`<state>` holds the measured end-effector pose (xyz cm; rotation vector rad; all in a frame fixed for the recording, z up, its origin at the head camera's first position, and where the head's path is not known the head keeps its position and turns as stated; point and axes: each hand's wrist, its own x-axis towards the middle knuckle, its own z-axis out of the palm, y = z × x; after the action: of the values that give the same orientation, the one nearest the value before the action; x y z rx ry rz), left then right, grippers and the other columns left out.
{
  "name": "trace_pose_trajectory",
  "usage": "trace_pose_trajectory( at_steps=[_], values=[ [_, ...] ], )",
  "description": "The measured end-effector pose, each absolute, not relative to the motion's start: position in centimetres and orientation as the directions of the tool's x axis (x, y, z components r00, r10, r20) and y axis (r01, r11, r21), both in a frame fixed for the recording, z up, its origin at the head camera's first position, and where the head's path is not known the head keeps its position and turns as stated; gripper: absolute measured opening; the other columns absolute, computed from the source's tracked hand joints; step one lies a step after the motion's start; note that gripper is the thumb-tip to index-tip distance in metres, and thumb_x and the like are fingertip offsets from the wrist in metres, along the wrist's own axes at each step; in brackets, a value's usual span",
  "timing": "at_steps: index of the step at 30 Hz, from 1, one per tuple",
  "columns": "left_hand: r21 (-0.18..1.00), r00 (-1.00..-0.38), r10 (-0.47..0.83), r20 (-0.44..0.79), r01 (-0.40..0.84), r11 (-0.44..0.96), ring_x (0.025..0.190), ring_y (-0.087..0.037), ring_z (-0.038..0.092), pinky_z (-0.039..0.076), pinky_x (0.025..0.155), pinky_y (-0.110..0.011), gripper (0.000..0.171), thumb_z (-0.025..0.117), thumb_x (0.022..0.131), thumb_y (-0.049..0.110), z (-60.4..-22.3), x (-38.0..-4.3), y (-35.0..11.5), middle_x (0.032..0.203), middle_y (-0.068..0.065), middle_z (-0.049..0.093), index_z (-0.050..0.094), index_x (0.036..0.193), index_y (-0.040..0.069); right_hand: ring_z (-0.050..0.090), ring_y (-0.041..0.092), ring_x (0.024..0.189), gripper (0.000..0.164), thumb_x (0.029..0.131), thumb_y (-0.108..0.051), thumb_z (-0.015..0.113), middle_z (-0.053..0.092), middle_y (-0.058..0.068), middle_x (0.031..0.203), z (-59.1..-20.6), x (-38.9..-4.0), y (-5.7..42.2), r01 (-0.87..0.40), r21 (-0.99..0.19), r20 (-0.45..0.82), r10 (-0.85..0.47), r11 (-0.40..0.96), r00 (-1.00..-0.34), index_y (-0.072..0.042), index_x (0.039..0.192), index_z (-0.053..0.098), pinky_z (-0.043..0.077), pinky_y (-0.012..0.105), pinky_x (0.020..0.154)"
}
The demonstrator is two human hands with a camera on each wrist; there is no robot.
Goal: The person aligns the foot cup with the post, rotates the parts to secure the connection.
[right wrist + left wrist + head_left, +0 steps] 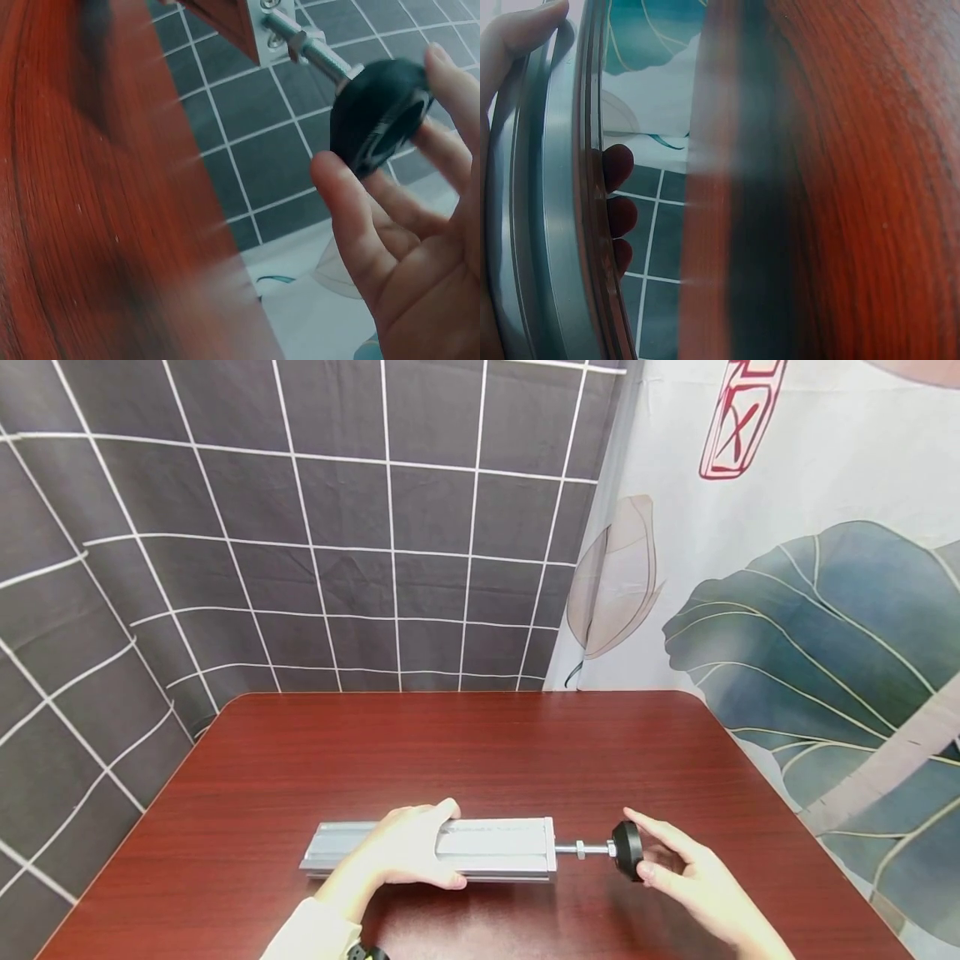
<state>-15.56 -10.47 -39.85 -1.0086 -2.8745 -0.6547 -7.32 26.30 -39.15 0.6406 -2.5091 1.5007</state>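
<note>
A silver aluminium profile (506, 843) lies lengthwise in front of me, raised over the table. My left hand (408, 843) grips it near the middle; in the left wrist view the thumb is on one face and several fingertips (619, 166) show at the opposite side. From its right end plate (274, 34) sticks out a threaded rod (597, 850) with a hex nut (581, 850). On the rod's outer end sits a black round levelling foot (381, 112). My right hand (697, 881) pinches this foot by its rim between thumb and fingers.
The red-brown wooden table (450, 743) has rounded far corners. Behind it hangs a dark grey curtain (337, 577) with white grid lines, and to the right a white cloth (690, 527) with leaf prints. A dark wristband (363, 952) shows at the left sleeve.
</note>
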Motion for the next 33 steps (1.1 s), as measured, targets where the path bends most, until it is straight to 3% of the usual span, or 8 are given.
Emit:
trace_pose_trajectory(
  at_steps=[5, 14, 17, 20, 23, 27, 30, 33],
  values=[
    [0.373, -0.791, 0.589, 0.166, 0.603, 0.705, 0.073, -0.007, 0.057, 0.044, 0.065, -0.03, 0.066, 0.077, 0.052, 0.057, -40.0, -15.5, -10.4, 0.08, 0.013, 0.057, 0.052, 0.103, 0.023, 0.057, 0.015, 0.055, 0.046, 0.088, 0.002, 0.056, 0.061, -0.007, 0.099, -39.4, -7.5, 25.8, -0.379, -0.834, 0.308, -0.232, 0.401, -0.923, -0.01, 0.132, 0.051, 0.048, 0.029, 0.058],
    [0.36, -0.803, 0.577, 0.153, 0.589, 0.724, 0.077, -0.005, 0.058, 0.043, 0.068, -0.034, 0.066, 0.075, 0.052, 0.06, -40.3, -15.6, -10.6, 0.083, 0.013, 0.058, 0.051, 0.103, 0.025, 0.057, 0.018, 0.055, 0.046, 0.09, 0.003, 0.052, 0.06, -0.003, 0.1, -39.0, -7.6, 25.7, -0.398, -0.836, 0.311, -0.271, 0.378, -0.911, -0.009, 0.134, 0.047, 0.048, 0.029, 0.06],
    [0.373, -0.803, 0.578, 0.147, 0.586, 0.719, 0.076, -0.006, 0.057, 0.043, 0.067, -0.033, 0.066, 0.076, 0.052, 0.059, -40.2, -15.6, -10.6, 0.082, 0.014, 0.058, 0.051, 0.103, 0.025, 0.063, 0.014, 0.074, 0.059, 0.087, 0.005, 0.056, 0.058, -0.007, 0.113, -38.8, -7.4, 26.2, -0.394, -0.84, 0.299, -0.289, 0.373, -0.909, -0.01, 0.142, 0.037, 0.05, 0.027, 0.069],
    [0.387, -0.798, 0.584, 0.147, 0.59, 0.709, 0.075, -0.006, 0.057, 0.044, 0.066, -0.032, 0.066, 0.076, 0.052, 0.058, -39.9, -15.6, -10.5, 0.083, 0.013, 0.059, 0.051, 0.103, 0.024, 0.06, 0.009, 0.098, 0.077, 0.081, 0.01, 0.061, 0.049, -0.01, 0.131, -38.8, -7.2, 27.0, -0.419, -0.852, 0.305, -0.353, 0.314, -0.884, -0.007, 0.147, 0.024, 0.049, 0.025, 0.077],
    [0.39, -0.798, 0.585, 0.148, 0.59, 0.707, 0.075, -0.006, 0.057, 0.043, 0.066, -0.031, 0.065, 0.076, 0.052, 0.058, -39.6, -15.7, -10.5, 0.083, 0.013, 0.059, 0.051, 0.103, 0.025, 0.054, 0.011, 0.11, 0.082, 0.077, 0.016, 0.063, 0.034, -0.002, 0.144, -38.9, -7.3, 27.3, -0.492, -0.844, 0.361, -0.454, 0.213, -0.815, -0.001, 0.146, 0.02, 0.048, 0.026, 0.081],
    [0.395, -0.801, 0.582, 0.138, 0.583, 0.71, 0.074, -0.006, 0.056, 0.043, 0.065, -0.031, 0.064, 0.077, 0.053, 0.057, -39.4, -15.8, -10.5, 0.082, 0.014, 0.058, 0.051, 0.102, 0.025, 0.059, 0.013, 0.096, 0.075, 0.075, 0.019, 0.063, 0.029, 0.004, 0.146, -39.0, -7.4, 27.2, -0.588, -0.781, 0.437, -0.489, 0.21, -0.755, 0.001, 0.141, 0.032, 0.049, 0.024, 0.073],
    [0.401, -0.801, 0.585, 0.128, 0.581, 0.708, 0.074, -0.006, 0.056, 0.043, 0.065, -0.031, 0.064, 0.077, 0.053, 0.057, -39.3, -15.7, -10.5, 0.082, 0.013, 0.058, 0.051, 0.102, 0.025, 0.059, 0.012, 0.079, 0.069, 0.076, 0.015, 0.065, 0.037, -0.003, 0.141, -38.9, -7.2, 27.1, -0.574, -0.762, 0.424, -0.439, 0.3, -0.792, -0.003, 0.138, 0.041, 0.048, 0.024, 0.064],
    [0.402, -0.802, 0.584, 0.123, 0.579, 0.71, 0.074, -0.006, 0.056, 0.043, 0.065, -0.031, 0.064, 0.077, 0.053, 0.058, -39.3, -15.7, -10.6, 0.082, 0.014, 0.058, 0.051, 0.101, 0.025, 0.059, 0.013, 0.077, 0.065, 0.078, 0.01, 0.066, 0.044, -0.008, 0.131, -38.7, -7.0, 26.8, -0.509, -0.781, 0.374, -0.382, 0.361, -0.845, -0.005, 0.138, 0.042, 0.048, 0.025, 0.064]
  ],
)
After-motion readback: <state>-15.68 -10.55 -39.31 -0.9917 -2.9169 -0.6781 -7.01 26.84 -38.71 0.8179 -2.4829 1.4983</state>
